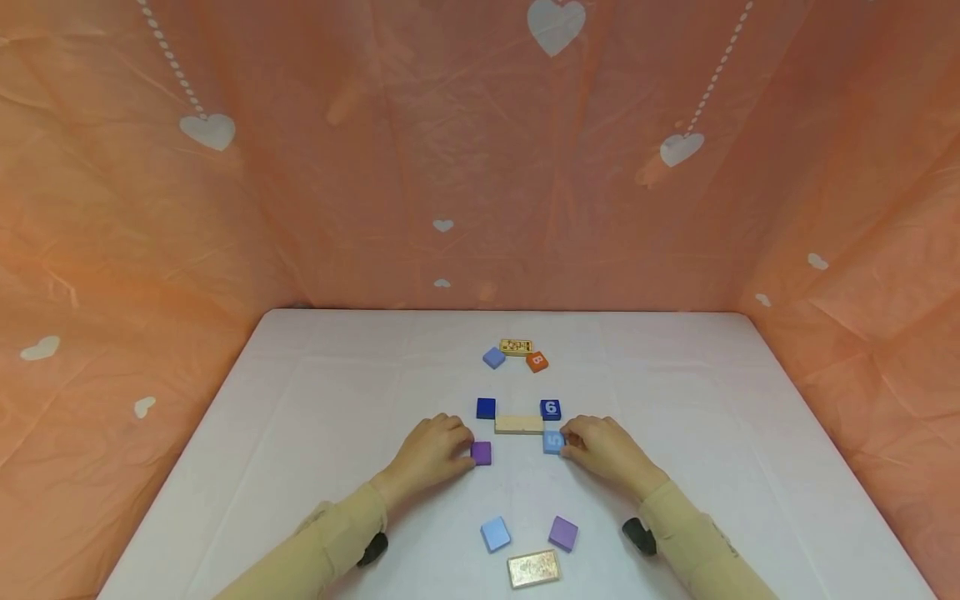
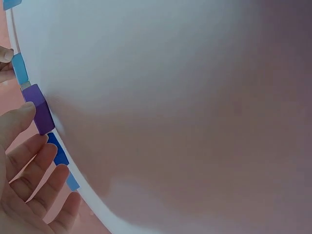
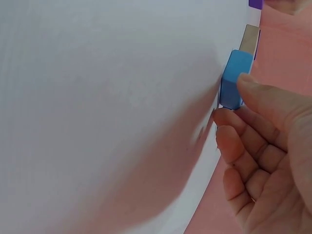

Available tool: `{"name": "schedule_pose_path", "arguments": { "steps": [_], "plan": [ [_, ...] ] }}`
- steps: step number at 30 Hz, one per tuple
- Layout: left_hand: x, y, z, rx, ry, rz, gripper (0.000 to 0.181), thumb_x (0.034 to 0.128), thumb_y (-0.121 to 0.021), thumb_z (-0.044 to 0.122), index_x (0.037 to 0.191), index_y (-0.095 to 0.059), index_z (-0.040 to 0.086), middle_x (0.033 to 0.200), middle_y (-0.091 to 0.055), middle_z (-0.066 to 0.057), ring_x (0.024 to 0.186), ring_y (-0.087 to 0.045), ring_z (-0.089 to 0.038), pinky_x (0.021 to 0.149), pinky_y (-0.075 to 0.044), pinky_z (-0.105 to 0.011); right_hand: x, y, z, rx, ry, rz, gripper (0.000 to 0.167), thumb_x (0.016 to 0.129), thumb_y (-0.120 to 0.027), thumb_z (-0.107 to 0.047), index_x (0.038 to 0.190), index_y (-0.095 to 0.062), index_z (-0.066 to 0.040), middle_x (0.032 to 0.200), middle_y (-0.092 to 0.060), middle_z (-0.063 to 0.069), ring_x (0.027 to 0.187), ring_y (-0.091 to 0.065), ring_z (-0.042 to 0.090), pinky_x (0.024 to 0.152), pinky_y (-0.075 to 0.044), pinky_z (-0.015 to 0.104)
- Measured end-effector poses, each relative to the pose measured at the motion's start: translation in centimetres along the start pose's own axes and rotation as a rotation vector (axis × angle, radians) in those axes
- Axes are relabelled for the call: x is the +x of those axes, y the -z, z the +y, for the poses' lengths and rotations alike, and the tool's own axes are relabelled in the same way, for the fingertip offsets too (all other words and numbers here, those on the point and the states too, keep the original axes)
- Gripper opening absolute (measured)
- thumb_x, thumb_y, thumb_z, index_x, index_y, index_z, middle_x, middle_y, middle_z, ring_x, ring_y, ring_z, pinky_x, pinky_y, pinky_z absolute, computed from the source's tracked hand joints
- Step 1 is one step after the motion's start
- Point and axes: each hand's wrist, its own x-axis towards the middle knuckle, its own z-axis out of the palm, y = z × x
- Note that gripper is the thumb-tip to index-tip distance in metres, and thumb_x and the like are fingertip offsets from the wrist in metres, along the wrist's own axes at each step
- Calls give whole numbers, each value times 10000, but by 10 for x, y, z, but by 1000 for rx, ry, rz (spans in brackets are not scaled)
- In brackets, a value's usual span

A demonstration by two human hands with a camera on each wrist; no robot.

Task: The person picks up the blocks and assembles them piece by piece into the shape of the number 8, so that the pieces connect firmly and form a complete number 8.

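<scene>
My left hand (image 1: 431, 452) pinches a purple square tile (image 1: 482, 453) between thumb and fingers, seen also in the left wrist view as a purple tile (image 2: 39, 109). Across from it, my right hand (image 1: 606, 450) pinches a light blue tile (image 1: 553, 442) marked 5, whose side shows in the right wrist view. Between the two hands lies a pale wooden strip (image 1: 518, 425); the light blue tile is at its right end. Just beyond the strip's ends sit a dark blue tile (image 1: 486, 408) on the left and a dark blue tile marked 6 (image 1: 551, 409) on the right.
Farther back lie a gold bar (image 1: 516, 347), a periwinkle tile (image 1: 493, 357) and an orange tile marked 8 (image 1: 537, 362). Nearer are a light blue tile (image 1: 495, 534), a lighter purple tile (image 1: 562, 533) and another gold bar (image 1: 533, 569). Orange curtains surround the white table (image 1: 337, 383).
</scene>
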Motion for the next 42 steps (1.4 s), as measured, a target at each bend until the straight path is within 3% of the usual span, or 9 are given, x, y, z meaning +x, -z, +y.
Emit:
{"name": "schedule_pose_path", "arguments": {
  "steps": [11, 17, 24, 28, 42],
  "plan": [
    [9, -2, 0, 8, -6, 39, 240, 762, -726, 330, 920, -693, 153, 864, -643, 42, 815, -555, -130, 695, -436, -287, -1, -1, 0, 30, -3, 1, 211, 805, -707, -191, 978, -680, -73, 752, -616, -68, 651, -469, 18, 639, -454, 199],
    [12, -2, -1, 14, -17, 54, 229, 756, -730, 319, 908, -696, 151, 845, -643, 44, 788, -551, -125, 677, -429, -278, -1, 0, -2, 10, -10, 5, 215, 803, -710, -199, 980, -681, -79, 762, -626, -66, 658, -473, 10, 690, -467, 251],
    [13, -3, -2, 23, -7, 35, 242, 767, -718, 327, 926, -703, 147, 865, -654, 36, 805, -561, -131, 697, -445, -290, -2, 0, -3, 11, -25, 1, 237, 803, -710, -202, 999, -678, -73, 792, -643, -52, 677, -494, 18, 691, -479, 252],
    [15, -4, -1, 23, 2, 25, 243, 777, -710, 330, 934, -704, 145, 877, -660, 32, 814, -563, -131, 710, -452, -295, -4, -1, -3, 10, -43, 8, 255, 796, -716, -211, 1013, -678, -81, 798, -646, -59, 683, -500, 18, 758, -484, 304],
    [17, -6, -1, 24, 1, 34, 229, 766, -719, 299, 919, -704, 130, 867, -663, 18, 797, -569, -144, 710, -457, -319, -4, -5, 1, 39, -65, -4, 300, 811, -702, -231, 1070, -662, -87, 772, -598, -103, 660, -473, 18, 717, -471, 272]
  ]
}}
